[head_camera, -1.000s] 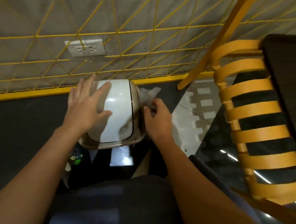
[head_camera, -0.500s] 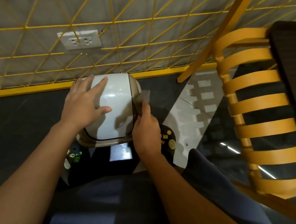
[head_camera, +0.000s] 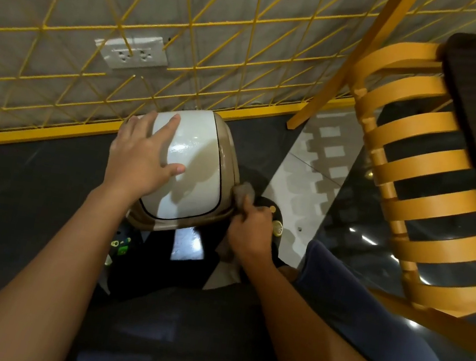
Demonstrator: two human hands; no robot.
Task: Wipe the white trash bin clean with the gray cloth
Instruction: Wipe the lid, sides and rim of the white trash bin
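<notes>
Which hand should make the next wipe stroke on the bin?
Right. The right hand grips the gray cloth, pressed against the right side of the white trash bin. The left hand lies flat on its top and has no cloth, so it likely serves best steadying the bin.

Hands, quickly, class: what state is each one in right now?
Left hand: open, flat on the white trash bin.
Right hand: closed, holding the gray cloth.

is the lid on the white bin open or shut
Shut. The lid lies flush inside the bin's tan rim with no gap showing, and the left hand rests flat on top of it.
</notes>
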